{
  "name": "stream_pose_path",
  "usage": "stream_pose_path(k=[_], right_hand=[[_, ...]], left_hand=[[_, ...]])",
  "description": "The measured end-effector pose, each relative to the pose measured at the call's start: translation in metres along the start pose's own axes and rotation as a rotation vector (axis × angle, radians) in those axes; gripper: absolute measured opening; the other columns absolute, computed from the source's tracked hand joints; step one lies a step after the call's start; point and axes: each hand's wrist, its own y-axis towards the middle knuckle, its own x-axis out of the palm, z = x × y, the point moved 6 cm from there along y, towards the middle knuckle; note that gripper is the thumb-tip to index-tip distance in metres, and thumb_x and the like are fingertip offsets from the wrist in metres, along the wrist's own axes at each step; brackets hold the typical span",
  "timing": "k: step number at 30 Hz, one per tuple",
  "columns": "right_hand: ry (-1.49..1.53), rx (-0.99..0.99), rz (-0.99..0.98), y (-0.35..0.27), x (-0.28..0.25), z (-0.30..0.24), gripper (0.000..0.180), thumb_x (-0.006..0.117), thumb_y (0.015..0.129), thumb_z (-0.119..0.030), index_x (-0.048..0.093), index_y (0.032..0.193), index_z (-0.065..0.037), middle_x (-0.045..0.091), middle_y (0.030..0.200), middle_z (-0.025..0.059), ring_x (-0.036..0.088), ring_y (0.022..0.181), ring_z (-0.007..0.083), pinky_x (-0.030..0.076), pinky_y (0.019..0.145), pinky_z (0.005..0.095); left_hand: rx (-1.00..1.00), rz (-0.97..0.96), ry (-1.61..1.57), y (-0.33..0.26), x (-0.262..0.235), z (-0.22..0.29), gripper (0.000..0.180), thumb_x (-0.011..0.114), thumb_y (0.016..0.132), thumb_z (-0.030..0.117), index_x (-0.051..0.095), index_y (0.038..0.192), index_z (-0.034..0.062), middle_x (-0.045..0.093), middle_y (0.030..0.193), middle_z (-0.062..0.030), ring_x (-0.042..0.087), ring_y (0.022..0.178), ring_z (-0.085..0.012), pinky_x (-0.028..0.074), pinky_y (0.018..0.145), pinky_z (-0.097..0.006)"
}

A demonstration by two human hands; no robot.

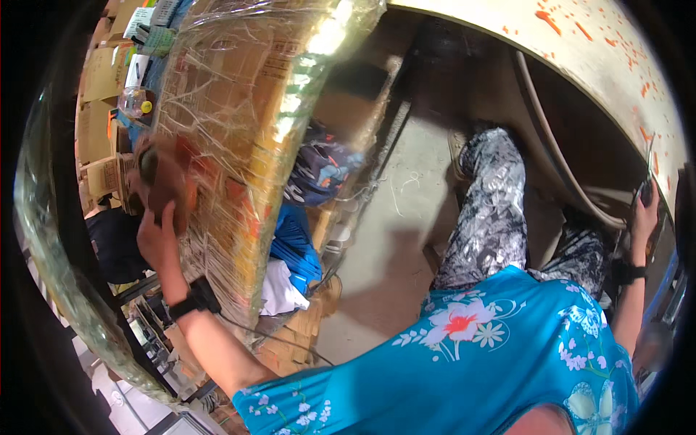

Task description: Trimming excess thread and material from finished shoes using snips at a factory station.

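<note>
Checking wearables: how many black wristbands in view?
2: a wristband around the wrist of the left hand, another wristband around that of the right hand. Others may be hidden.

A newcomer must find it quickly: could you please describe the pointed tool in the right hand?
Start at the large pale curved surface, speckled with orange marks, at the picture's upper right. Follow it down to the right hand, which holds the pointed tool with its tip up. Slim, grey and dark at its lower part, it differs from the orange marks beside it.
</note>
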Motion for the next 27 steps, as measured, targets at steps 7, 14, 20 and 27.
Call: stream_pose_path(k=[7, 14, 20, 27], right_hand=[[-0.051, 0.062, -0.069, -0.004, -0.009, -0.007, 0.051, 0.056, 0.087, -0.007, 0.040, 0.135, -0.008, 0.047, 0.134, 0.0090, 0.045, 0.122, 0.0198, 0.032, 0.105, 0.0296], [0.068, 0.059, -0.064, -0.010, -0.017, 0.007, 0.048, 0.054, 0.089, -0.007, 0.041, 0.135, -0.008, 0.047, 0.133, 0.0081, 0.046, 0.121, 0.0177, 0.032, 0.104, 0.0288], [0.001, 0.070, -0.046, -0.018, -0.020, -0.011, 0.048, 0.055, 0.089, -0.007, 0.041, 0.135, -0.011, 0.048, 0.132, 0.0087, 0.045, 0.120, 0.0182, 0.033, 0.103, 0.0301], [0.132, 0.126, -0.025, -0.022, -0.023, -0.014, 0.049, 0.054, 0.088, -0.002, 0.040, 0.135, -0.007, 0.046, 0.133, 0.0102, 0.042, 0.123, 0.0181, 0.030, 0.105, 0.0299]], left_hand=[[-0.245, -0.143, 0.189, -0.050, 0.011, -0.158, 0.035, 0.063, 0.083, 0.028, 0.062, 0.104, 0.0001, 0.065, 0.094, -0.0206, 0.060, 0.091, -0.0377, 0.046, 0.075, -0.041], [-0.502, -0.082, 0.043, -0.060, 0.047, -0.207, 0.035, 0.060, 0.083, 0.023, 0.058, 0.110, -0.0006, 0.063, 0.105, -0.0152, 0.059, 0.100, -0.0288, 0.043, 0.086, -0.038], [-0.261, -0.151, -0.397, -0.016, 0.007, -0.041, 0.039, 0.060, 0.084, 0.021, 0.055, 0.117, 0.0000, 0.055, 0.121, -0.0132, 0.048, 0.116, -0.0231, 0.036, 0.098, -0.034], [0.847, -0.948, -0.815, -0.035, -0.047, 0.294, 0.047, 0.072, 0.074, 0.023, 0.056, 0.112, 0.0016, 0.057, 0.115, -0.0158, 0.053, 0.108, -0.0320, 0.040, 0.093, -0.041]])
